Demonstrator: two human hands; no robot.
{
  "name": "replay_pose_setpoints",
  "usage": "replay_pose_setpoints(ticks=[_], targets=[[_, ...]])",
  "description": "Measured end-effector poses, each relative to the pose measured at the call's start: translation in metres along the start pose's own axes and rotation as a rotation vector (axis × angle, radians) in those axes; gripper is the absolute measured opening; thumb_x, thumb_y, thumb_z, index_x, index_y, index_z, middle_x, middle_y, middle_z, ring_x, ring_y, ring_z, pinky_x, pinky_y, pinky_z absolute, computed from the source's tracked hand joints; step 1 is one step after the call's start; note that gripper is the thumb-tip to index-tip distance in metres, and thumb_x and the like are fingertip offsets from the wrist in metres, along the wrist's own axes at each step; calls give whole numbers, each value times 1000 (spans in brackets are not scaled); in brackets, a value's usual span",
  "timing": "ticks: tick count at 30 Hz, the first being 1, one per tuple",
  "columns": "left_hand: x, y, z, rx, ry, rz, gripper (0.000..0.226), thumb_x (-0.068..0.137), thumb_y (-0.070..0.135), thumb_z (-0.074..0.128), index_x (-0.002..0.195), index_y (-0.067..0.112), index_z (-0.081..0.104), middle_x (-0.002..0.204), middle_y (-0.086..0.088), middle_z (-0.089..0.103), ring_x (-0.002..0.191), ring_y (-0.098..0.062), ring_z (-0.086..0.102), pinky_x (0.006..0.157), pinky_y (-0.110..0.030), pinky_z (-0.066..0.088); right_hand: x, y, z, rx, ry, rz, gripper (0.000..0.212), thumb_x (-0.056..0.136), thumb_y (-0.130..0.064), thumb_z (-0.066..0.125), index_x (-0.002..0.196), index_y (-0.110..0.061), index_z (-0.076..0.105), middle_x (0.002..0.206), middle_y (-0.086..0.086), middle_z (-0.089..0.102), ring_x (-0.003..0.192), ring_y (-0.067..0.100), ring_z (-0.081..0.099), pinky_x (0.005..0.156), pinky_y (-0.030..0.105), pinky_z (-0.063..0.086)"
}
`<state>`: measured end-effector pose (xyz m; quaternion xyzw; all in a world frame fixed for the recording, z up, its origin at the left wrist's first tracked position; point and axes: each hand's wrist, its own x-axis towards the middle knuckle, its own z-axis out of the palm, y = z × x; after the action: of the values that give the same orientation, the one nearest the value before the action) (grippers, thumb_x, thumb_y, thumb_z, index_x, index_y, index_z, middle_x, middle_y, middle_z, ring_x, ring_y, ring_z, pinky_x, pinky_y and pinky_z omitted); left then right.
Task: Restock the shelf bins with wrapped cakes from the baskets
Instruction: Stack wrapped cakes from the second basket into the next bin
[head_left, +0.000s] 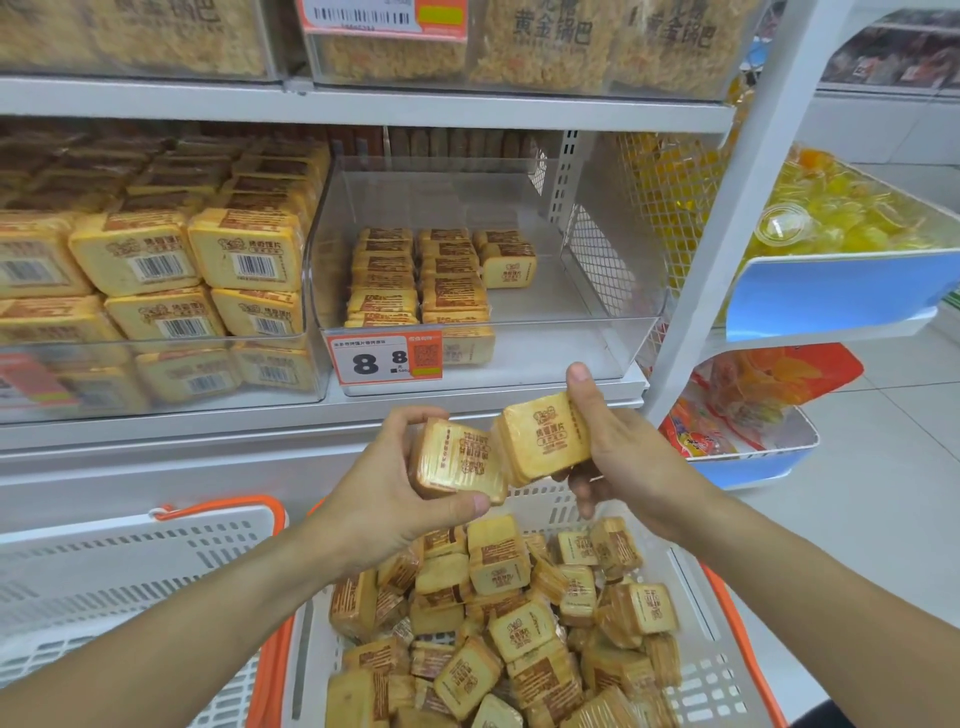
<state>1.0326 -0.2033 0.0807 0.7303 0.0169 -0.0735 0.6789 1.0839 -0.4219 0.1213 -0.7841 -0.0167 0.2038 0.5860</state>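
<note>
The white shelving is filling the upper half of the frame, its boards running from the left edge to a white upright right of centre. On its middle board, at left, a clear bin is sitting packed with stacked yellow wrapped cakes. Just to its right, at centre, a second clear bin is holding only a few short rows of cakes along its left side, and an orange price tag is hanging on its front. In the lower centre a white basket with orange handles is lying heaped with loose wrapped cakes; another white basket is standing beside it at lower left. Above the full basket, the left hand is grasping one small stack of cakes between thumb and fingers. The right hand is clasping a second stack, thumb pointing up, and the two stacks are touching at their near corners.
</note>
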Motion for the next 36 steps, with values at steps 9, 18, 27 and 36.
replay_pose_setpoints(ticks=[9,18,27,36], targets=[[10,6,-26,-293,-282,-401,75,66,11,88,134,9,56,112,-19,72,96,-29,71,77,-36,59,1,-2,-27,78,-130,-17,57,75,-48,74,114,-7,67,94,16,71,79,27,60,72,36,60],[12,4,-7,-136,-166,-296,25,84,28,64,106,17,66,85,-7,68,69,-17,60,59,-31,32,-2,-1,-19,316,-241,105,44,76,-24,76,112,-5,59,90,18,67,74,24,62,79,41,62],[3,8,-1,-344,-432,-401,62,91,65,53,130,19,67,123,-29,66,95,-40,67,80,-47,58,-8,24,27,-361,71,-262,44,85,-68,58,90,-24,61,86,-4,71,82,8,66,79,34,54],[4,24,-6,-138,-294,-227,58,86,59,55,127,21,67,122,-18,69,99,-34,68,62,-40,56,2,5,13,195,-508,118,56,81,-44,72,125,-10,65,122,23,67,110,44,63,86,46,56]])
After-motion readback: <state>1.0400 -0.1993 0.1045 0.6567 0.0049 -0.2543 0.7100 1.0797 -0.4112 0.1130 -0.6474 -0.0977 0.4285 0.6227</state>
